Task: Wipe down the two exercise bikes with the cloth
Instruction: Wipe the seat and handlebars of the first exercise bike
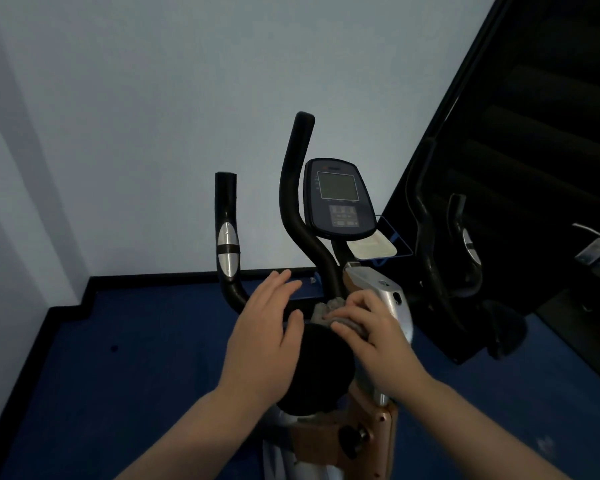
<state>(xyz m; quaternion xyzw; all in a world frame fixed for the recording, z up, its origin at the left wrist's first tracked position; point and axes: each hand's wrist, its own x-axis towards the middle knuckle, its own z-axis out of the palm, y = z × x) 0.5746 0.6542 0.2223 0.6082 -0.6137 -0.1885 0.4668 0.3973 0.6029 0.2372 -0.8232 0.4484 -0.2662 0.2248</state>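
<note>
right hand (368,327): grey cloth (329,308) gripped, pressed at handlebar (302,216) base | left hand (267,327): held flat, fingers spread (nothing grasped) | console (338,199): dark

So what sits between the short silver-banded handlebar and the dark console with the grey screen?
In the head view, the tall curved black handlebar rises between the short silver-banded handlebar and the dark console.
</note>
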